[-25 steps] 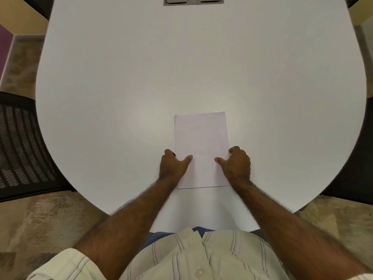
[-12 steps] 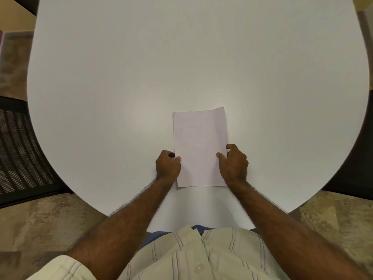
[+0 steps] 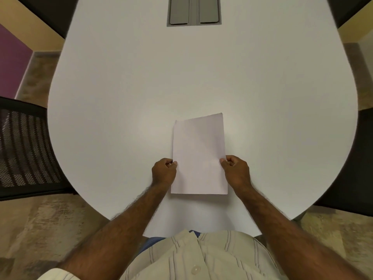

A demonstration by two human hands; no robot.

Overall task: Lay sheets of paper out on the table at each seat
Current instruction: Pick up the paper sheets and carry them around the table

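A stack of white paper sheets [image 3: 198,156] is held over the near end of the white table [image 3: 141,87]. My left hand [image 3: 164,171] pinches the stack's left edge between thumb and fingers. My right hand [image 3: 236,170] pinches its right edge the same way. The far right corner of the stack is raised, so the far edge slants. I cannot tell how many sheets are in the stack.
A grey cable hatch [image 3: 193,11] is set into the table's middle at the far end. A black mesh chair [image 3: 26,150] stands at the left side and a dark chair [image 3: 359,158] at the right. Mottled carpet lies around the table.
Both hands moved from lying on the sheets to pinching the two side edges. The stack has come up off the table, its far right corner highest.
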